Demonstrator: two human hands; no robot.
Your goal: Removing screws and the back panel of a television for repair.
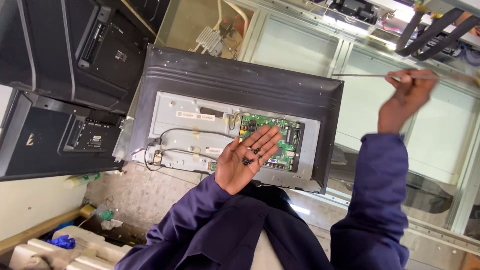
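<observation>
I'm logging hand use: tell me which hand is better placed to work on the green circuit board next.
Probably the right hand: it grips a long thin tool, though raised away from the green circuit board. The left hand lies palm-up over the board, cupping small dark screws, so it isn't free.

the small black screws [248, 159] lying in the open left palm [246, 159] look like dark matt metal. just beyond the fingertips, a glossy green circuit board [270, 137] sits on a dull grey sheet-metal panel [185, 135], framed by matt black plastic casing [240, 80]. the right hand [407, 95] grips a thin, smooth metal rod [365, 76]. sleeves [372, 200] are soft navy cloth.
</observation>
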